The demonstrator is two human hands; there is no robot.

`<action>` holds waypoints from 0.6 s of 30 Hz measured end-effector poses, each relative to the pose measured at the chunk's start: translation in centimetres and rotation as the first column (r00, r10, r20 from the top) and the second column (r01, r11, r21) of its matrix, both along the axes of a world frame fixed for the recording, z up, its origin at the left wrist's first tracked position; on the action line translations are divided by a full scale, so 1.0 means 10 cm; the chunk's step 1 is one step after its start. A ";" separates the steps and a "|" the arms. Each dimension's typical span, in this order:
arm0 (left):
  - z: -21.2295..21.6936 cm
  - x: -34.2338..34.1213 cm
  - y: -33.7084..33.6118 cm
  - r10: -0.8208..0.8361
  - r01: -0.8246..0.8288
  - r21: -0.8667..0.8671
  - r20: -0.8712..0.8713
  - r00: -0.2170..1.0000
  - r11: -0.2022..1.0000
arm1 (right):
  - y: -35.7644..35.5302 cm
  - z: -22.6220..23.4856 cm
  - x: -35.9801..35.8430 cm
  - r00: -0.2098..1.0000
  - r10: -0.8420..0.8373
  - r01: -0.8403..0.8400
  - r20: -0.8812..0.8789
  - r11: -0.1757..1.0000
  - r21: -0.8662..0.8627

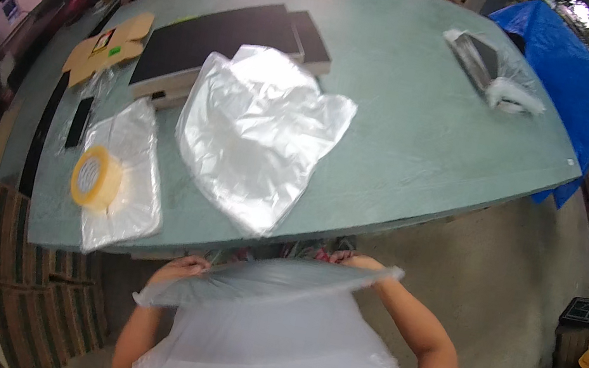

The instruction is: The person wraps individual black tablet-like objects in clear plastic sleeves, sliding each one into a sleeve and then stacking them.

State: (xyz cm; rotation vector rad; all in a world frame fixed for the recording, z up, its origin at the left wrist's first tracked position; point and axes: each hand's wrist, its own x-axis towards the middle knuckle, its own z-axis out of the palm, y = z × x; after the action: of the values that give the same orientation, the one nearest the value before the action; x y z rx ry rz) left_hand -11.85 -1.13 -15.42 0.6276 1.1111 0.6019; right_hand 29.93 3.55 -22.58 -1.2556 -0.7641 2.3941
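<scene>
Close to my body is a stack of flat white panels in clear plastic point(275, 338). A greyish plastic-wrapped flat packet point(269, 280) is raised at the far end of this stack, just off the near table edge. My left hand point(178, 269) grips its left side, with the fingers partly hidden by the plastic. Holding its right side is my right hand point(361, 262), closed on the far edge. Where the packet ends and the stack begins is hard to make out.
On the green table point(384, 121) lie a crumpled clear plastic bag point(264, 131), dark flat panels point(218, 36), folded plastic bags point(136, 164) under a tape roll point(97, 177), cut cardboard point(108, 45) and a wrapped dark item point(481, 63). A blue tarp point(566, 74) hangs right.
</scene>
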 end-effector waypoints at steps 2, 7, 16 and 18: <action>-0.66 -0.15 -0.16 -0.012 0.011 -0.090 -0.007 1.000 0.996 | -0.03 -0.41 -0.22 0.881 -0.109 0.018 0.460 0.980 0.197; -1.08 -0.31 -0.19 -0.052 0.344 0.240 -0.749 0.661 0.908 | -0.03 0.41 -0.66 0.499 -0.031 -0.590 0.866 0.720 0.365; 1.07 0.57 -0.30 -0.806 0.699 0.602 -0.148 0.573 0.386 | -0.34 1.49 -0.83 0.693 0.697 -0.576 0.185 0.381 0.723; 0.26 0.53 -0.21 -0.674 0.729 0.406 -0.298 0.676 0.551 | -0.37 1.06 -0.87 0.674 0.661 -0.692 0.329 0.408 0.596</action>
State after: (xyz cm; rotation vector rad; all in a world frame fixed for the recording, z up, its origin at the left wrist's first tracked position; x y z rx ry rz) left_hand -6.51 -3.23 -12.81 1.4972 0.6821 0.1220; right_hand 21.20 -0.11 -11.96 -0.7067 -2.3062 2.1498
